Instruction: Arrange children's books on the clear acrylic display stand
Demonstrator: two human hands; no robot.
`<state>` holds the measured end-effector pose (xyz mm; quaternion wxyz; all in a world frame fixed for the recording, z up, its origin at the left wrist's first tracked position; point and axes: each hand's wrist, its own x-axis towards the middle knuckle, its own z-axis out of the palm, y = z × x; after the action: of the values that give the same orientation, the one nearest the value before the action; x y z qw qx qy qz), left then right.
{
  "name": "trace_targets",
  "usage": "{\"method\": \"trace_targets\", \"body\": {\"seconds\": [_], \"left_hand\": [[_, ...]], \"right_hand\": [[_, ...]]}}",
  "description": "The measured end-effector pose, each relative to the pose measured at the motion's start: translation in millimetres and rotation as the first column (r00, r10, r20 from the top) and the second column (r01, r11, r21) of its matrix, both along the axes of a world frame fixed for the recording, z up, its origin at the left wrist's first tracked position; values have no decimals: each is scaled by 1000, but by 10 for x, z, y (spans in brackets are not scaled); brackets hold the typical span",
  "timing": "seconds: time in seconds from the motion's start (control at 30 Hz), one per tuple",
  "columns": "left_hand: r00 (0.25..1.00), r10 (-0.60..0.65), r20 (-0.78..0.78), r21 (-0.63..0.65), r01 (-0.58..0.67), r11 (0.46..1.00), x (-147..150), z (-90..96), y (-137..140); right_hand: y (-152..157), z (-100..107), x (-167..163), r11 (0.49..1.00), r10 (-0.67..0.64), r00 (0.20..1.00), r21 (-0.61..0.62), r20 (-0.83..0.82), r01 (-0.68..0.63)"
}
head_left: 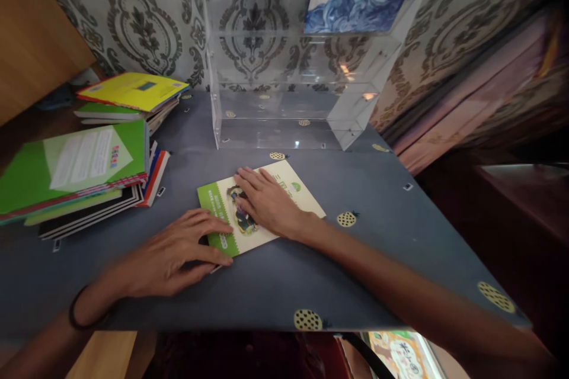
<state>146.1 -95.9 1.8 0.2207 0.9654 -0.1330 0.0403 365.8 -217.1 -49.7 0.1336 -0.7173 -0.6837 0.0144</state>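
A thin cream book with a green band along one side (267, 237) lies flat on the blue tablecloth (275, 290). Across its upper middle rests my right hand (271, 201), palm down with the fingers stretched out, covering part of the cover picture. My left hand (182, 251) is at the green edge of the book, fingers spread, its fingertips touching the near left corner. Neither hand grips the book. A dark band circles my left wrist.
Behind the book stands a clear acrylic rack (275, 133), holding a picture book (355, 0) with painted waves up top. At left are a stack of green books (89, 154) and a pile topped by a yellow book (137, 90). Below the table edge lies another colourful book (395, 355).
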Motion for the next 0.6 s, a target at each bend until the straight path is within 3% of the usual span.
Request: {"method": "trace_targets", "body": {"seconds": [0.17,0.27,0.4,0.5,0.6], "left_hand": [[1000,3,0,-54,-3,999,15,-21,30],[999,35,19,-158,-31,987,14,-30,86],[971,237,39,-280,-217,935,35,12,197],[899,422,115,-273,-379,884,83,0,273],[870,471,145,-235,-432,871,143,-147,374]], "right_hand": [[201,35,-258,987,161,987,10,21,-162],[271,22,-302,975,220,975,26,28,-221],[313,16,-323,962,272,960,17,64,-273],[258,62,-387,945,325,935,-3,145,-328],[143,155,-480,933,356,897,-45,261,-357]]}}
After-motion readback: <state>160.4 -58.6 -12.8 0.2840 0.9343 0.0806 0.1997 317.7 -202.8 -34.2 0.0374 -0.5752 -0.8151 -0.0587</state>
